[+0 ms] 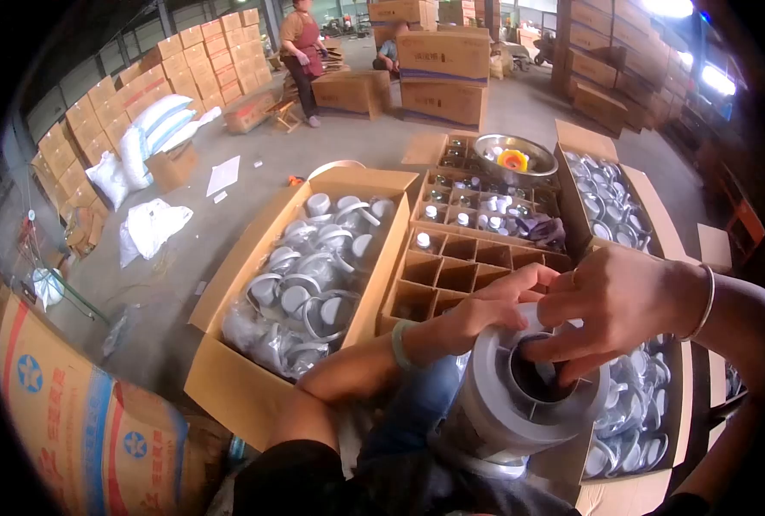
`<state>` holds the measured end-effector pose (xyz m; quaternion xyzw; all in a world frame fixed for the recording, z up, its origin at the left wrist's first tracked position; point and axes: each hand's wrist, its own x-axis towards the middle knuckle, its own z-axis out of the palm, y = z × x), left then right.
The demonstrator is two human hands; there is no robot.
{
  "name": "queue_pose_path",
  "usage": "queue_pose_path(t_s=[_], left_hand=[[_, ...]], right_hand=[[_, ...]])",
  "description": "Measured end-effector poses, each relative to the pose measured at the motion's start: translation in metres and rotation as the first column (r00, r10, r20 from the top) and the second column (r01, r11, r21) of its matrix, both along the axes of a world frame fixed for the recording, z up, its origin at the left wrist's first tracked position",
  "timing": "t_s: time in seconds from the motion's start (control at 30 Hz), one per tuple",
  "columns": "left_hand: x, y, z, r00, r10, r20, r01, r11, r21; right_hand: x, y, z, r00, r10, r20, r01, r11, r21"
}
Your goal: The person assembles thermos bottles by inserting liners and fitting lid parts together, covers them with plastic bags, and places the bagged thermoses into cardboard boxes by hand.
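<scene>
The stiff-looking, smooth grey cylinder (486, 413) sits near the divided carton (451, 289), best held around its broad rim. Left hand (486, 311): loosely curled at the rim; right hand (610, 297): fingers bent into the opening, grip unclear.

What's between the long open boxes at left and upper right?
Divided cartons, partly filled with white-capped bottles, and a metal bowl toward the far end, in the head view.

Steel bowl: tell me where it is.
In the head view, right of centre and towards the top, the steel bowl sits atop the far divided cartons, just left of a long open carton.
</scene>
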<state>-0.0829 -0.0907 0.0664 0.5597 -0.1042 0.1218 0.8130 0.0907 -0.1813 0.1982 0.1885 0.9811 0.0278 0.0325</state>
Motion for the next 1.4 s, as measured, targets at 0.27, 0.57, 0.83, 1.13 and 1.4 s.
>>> queue_pose_path(t_s=[0.27, 0.57, 0.83, 1.13, 1.4], left_hand=[[0.009, 0.014, -0.024, 0.975, 0.223, 0.021, -0.223, 0.967, 0.121], [0.039, 0.037, -0.053, 0.923, 0.374, -0.089, -0.357, 0.920, 0.162], [0.039, 0.052, -0.069, 0.853, 0.514, -0.096, -0.477, 0.840, 0.259], [0.053, 0.066, -0.084, 0.856, 0.498, -0.135, -0.482, 0.865, 0.136], [0.027, 0.046, -0.052, 0.889, 0.439, -0.129, -0.430, 0.898, 0.096]], right_hand=[[-0.001, 0.002, -0.028, 0.958, -0.264, 0.111, 0.266, 0.964, -0.005], [0.005, 0.020, -0.050, 0.483, -0.814, 0.322, 0.876, 0.455, -0.162], [0.008, 0.041, -0.068, 0.456, -0.844, 0.282, 0.890, 0.431, -0.148], [0.039, 0.089, -0.077, 0.622, -0.698, 0.354, 0.782, 0.573, -0.246], [0.099, 0.107, -0.216, 0.735, -0.678, 0.020, 0.627, 0.667, -0.402]])
